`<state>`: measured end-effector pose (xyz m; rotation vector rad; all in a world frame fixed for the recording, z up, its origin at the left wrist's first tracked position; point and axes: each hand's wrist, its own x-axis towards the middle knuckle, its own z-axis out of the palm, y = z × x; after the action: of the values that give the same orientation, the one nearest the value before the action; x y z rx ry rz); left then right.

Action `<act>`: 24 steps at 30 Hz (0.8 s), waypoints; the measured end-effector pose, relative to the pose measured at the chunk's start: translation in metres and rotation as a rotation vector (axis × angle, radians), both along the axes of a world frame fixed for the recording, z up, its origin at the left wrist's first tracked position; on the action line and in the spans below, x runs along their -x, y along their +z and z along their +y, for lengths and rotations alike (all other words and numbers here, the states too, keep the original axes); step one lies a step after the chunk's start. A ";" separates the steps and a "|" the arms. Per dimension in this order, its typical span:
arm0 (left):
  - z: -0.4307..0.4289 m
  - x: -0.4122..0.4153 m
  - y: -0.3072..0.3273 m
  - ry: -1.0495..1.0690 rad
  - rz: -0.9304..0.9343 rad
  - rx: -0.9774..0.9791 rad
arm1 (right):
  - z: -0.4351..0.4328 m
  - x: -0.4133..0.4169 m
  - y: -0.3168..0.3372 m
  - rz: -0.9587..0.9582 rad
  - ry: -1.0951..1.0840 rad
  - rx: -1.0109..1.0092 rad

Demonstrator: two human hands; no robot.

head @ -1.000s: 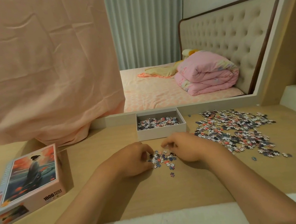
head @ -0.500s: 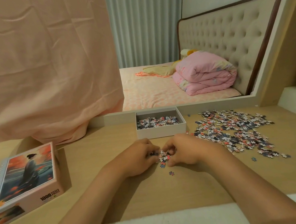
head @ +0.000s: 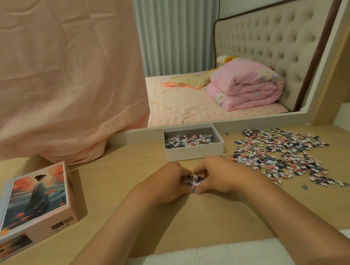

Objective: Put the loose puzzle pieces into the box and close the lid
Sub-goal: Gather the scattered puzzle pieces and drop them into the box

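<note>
- Fingers [head: 198,174] of both hands curl inward around a small clump of puzzle pieces [head: 192,181], pressed between them on the table [head: 121,181]; closed on the clump from either side, tips nearly meeting above it.
- Change: a second ago this batch lay scattered flat between the hands, with one stray piece nearer the body. Now it is drawn into one tight heap and the stray is no longer seen apart. Gathering looks done; I judge a lift comes next.
- Left hand [head: 168,183]: knuckles up, palm turned toward the right, heel resting on the table.
- Right hand [head: 215,176]: mirrors it, palm toward the left, thumb low by the near edge of the clump.
- Forearms come in from the near edge and converge in a V; both wrists low, close to the surface.
- Box [head: 194,152]: open, white, just beyond the hands, straight ahead. Already holds a layer of pieces. A short carry forward and over the near wall.
- Main pile [head: 280,153]: still wide across the table to the right of the box, well apart from the hands. Most of the job remains; several more scoops likely.
- Lid [head: 32,205]: printed picture side up, lying on the table far left, untouched. Closing is not near.
- Risk, as I read it: a two-handed squeeze on small flat pieces may shed a few on the way up.
</note>
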<state>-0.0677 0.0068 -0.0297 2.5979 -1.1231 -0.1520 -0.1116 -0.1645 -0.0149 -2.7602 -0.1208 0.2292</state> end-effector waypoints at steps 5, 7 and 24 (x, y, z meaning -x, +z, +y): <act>-0.003 0.002 -0.002 0.079 0.003 0.088 | 0.006 -0.001 0.001 -0.033 -0.031 -0.033; -0.002 0.002 -0.005 0.123 -0.008 0.148 | 0.006 -0.001 -0.001 -0.045 -0.060 -0.061; -0.010 -0.020 0.013 0.379 0.505 0.868 | -0.004 -0.018 0.016 -0.107 -0.265 -0.794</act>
<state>-0.0475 -0.0032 -0.0166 1.7850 -0.3655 -0.1709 -0.0931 -0.1685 0.0012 -1.9666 0.1081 -0.0393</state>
